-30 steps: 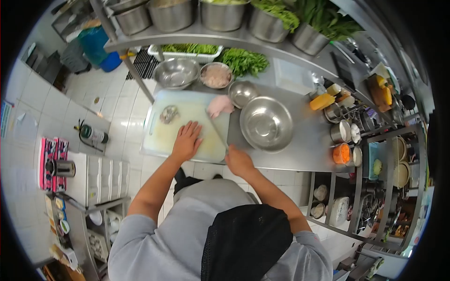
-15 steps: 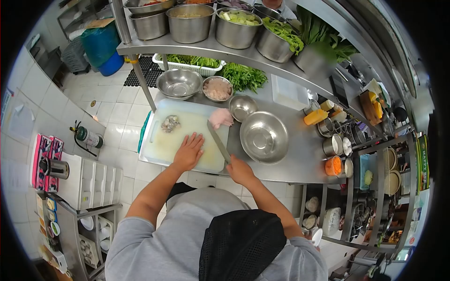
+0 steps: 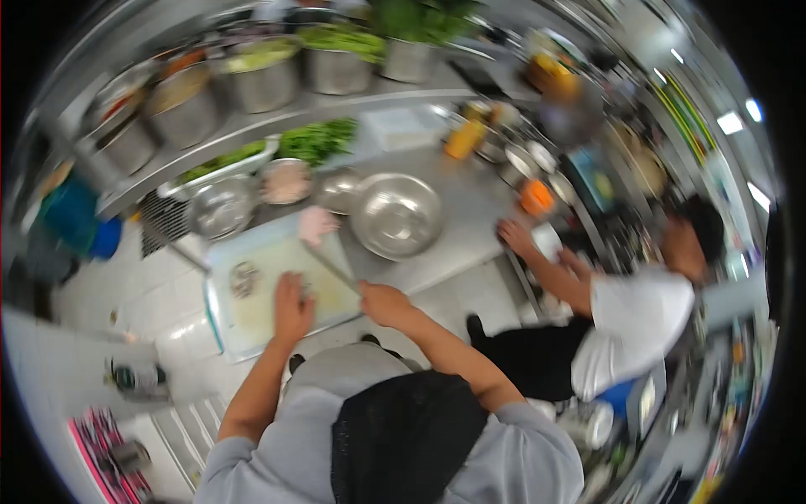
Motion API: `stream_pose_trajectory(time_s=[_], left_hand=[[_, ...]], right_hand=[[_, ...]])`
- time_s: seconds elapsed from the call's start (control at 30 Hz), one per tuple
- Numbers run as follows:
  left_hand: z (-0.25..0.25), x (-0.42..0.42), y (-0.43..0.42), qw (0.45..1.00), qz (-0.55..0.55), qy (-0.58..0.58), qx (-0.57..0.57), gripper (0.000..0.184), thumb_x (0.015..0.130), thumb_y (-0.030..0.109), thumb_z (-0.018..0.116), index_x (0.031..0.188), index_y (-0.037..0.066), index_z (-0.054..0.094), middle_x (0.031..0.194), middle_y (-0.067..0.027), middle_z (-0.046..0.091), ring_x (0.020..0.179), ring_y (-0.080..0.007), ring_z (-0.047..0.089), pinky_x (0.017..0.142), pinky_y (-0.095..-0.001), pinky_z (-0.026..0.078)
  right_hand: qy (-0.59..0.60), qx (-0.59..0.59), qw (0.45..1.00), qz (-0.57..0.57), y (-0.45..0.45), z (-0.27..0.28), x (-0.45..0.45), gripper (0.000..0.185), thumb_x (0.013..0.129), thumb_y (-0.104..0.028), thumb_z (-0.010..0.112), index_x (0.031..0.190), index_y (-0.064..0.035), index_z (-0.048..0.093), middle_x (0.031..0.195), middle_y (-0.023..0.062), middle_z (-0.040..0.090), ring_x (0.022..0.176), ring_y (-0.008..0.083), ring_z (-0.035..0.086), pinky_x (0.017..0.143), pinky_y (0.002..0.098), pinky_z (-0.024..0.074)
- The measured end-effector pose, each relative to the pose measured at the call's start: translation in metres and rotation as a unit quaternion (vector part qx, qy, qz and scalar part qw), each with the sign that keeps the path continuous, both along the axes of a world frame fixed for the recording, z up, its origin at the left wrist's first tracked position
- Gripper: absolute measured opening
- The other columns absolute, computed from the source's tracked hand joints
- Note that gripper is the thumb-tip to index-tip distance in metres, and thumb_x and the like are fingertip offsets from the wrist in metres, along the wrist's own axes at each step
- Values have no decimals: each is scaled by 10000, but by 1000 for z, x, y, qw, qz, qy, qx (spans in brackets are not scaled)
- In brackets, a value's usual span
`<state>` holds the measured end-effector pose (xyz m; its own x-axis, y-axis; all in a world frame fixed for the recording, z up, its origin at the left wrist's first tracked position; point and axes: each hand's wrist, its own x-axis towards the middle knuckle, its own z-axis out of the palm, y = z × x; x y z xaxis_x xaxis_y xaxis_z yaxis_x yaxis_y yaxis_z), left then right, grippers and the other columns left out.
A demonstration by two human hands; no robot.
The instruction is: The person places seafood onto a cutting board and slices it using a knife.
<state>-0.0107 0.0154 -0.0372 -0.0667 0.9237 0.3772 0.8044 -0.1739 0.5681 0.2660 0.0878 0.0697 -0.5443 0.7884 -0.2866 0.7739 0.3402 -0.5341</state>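
Observation:
My left hand (image 3: 292,307) lies on the pale cutting board (image 3: 252,317), its fingers stretched out and touching nothing but the board's surface. To its left sits a small greyish heap of food (image 3: 244,280). My right hand (image 3: 384,303) is closed round the handle of a knife (image 3: 333,267), at the board's right edge. The blade points up and left, its tip by a pink piece of raw meat (image 3: 318,225) at the board's top right corner. A large steel bowl (image 3: 396,216) stands right of the board, with a smaller bowl (image 3: 337,191) beside it.
Another person in a white shirt (image 3: 634,315) stands at the right, a hand on the counter edge. Behind the board are an empty steel bowl (image 3: 222,207) and a bowl of pale meat (image 3: 286,181). A shelf (image 3: 277,115) with vegetable pots crosses above.
The view has swung to the right and blurred, and the other person has come into sight beside the counter. Both my hands keep about the same places on the board.

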Motion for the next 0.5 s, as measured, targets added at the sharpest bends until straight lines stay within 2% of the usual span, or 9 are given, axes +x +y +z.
stream_pose_trajectory(time_s=[0.07,0.13,0.23,0.5], left_hand=[[18,-13,-4,999,-40,-2,-24,659,1009,210,744,1595,0,528,1676,-347,437,1565,-538,405,1306,-587,341],[16,-28,-5,997,-68,1,-35,680,975,225,776,1567,-13,540,1646,-338,464,1542,-534,427,1282,-581,366],[21,-27,-10,995,-87,1,-39,685,969,229,778,1566,-4,537,1644,-318,468,1547,-516,423,1289,-570,353],[25,-23,-5,994,-88,29,-51,707,958,232,781,1576,8,520,1652,-299,460,1575,-502,375,1306,-576,320]], right_hand=[[-31,10,999,-34,-21,-8,-3,415,1032,-266,582,1344,4,617,1091,267,780,1048,471,752,945,594,583],[-52,11,998,-40,-43,0,-6,487,1040,-263,597,1439,14,584,1121,258,786,1067,456,759,963,576,593],[-66,-15,995,-67,-56,20,-11,519,1041,-260,617,1473,22,560,1135,275,781,1077,461,756,959,570,596],[-70,-11,993,-91,-58,18,-18,513,1035,-257,635,1457,26,569,1152,284,777,1100,465,752,955,571,592]])
